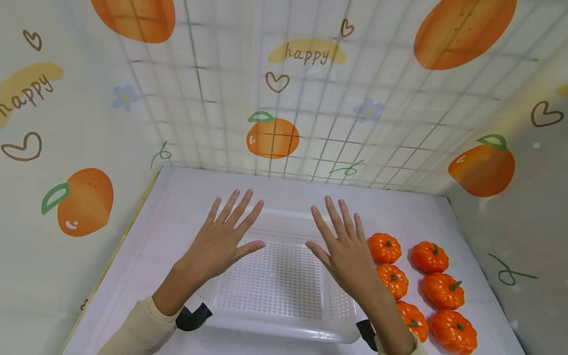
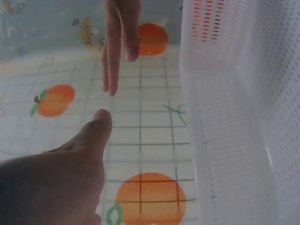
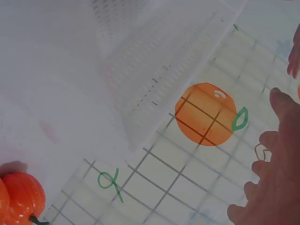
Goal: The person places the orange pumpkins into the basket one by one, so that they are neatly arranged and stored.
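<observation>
In the head view my left hand [image 1: 218, 244] hovers above the left part of a white perforated plastic basket [image 1: 284, 333], fingers spread straight and palm down. My right hand [image 1: 348, 251], also with straight, spread fingers, is over the basket's right side. Neither holds anything. Just right of the right hand lie several small orange toy pumpkins [image 1: 385, 248] with green stems, in two columns. The left wrist view shows the left hand [image 2: 61, 173] and the right hand [image 2: 123, 33] apart, beside the basket wall [image 2: 229, 126]. In the right wrist view, the right hand [image 3: 274, 168] is at the right edge.
The basket stands on a table with a white cover [image 1: 146, 236]. Patterned sheets with printed oranges [image 1: 272, 138], hearts and "happy" lettering hang at the back and both sides. Black straps [image 1: 194, 317] are on the wrists.
</observation>
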The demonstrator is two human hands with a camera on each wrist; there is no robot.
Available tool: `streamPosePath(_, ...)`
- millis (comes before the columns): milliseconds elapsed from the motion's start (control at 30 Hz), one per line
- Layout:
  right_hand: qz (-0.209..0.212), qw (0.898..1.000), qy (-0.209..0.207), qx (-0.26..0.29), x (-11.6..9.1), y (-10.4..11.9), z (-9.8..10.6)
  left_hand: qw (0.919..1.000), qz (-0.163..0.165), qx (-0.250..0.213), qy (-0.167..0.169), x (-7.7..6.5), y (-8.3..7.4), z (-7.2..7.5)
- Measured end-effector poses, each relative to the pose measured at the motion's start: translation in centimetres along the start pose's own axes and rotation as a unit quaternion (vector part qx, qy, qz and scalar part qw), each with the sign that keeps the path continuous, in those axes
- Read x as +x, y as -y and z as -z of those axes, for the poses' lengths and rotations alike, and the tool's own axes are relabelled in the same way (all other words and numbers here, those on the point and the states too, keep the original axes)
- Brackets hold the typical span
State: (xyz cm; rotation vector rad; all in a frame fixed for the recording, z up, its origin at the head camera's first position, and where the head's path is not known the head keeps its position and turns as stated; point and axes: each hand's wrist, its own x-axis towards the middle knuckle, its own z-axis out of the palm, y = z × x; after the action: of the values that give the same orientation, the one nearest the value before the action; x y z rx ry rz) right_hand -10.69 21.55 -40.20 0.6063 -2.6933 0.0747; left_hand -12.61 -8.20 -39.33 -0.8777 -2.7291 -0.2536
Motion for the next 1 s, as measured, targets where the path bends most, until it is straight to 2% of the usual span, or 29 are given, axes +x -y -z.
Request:
streamPosePath(100,-0.001,1.000,-0.001,0.006,-0.2,-0.3,0.1,0.9998,0.005,-0.011,0.012,-0.3,0.3,0.0)
streamPosePath(233,-0.015,1.000,0.003,0.015,-0.6,-1.0,0.0,0.9972,0.035,-0.039,0.053,-1.2,1.3,0.0)
streamPosePath(467,-0.073,0.995,0.029,0.060,-2.0,-3.4,0.1,0.9838,0.082,-0.122,0.103,-3.1,3.6,-0.3)
streamPosePath(800,-0.152,0.985,0.061,0.055,-3.9,-7.3,0.1,0.9538,0.128,-0.234,0.139,-5.2,6.3,-2.5)
streamPosePath(900,-0.156,0.984,0.056,0.061,-4.4,-8.5,-0.3,0.9397,0.142,-0.275,0.146,-5.7,7.0,-3.5)
streamPosePath(1000,-0.153,0.985,0.049,0.067,-4.9,-9.6,-0.7,0.9239,0.142,-0.323,0.147,-6.2,7.7,-4.5)
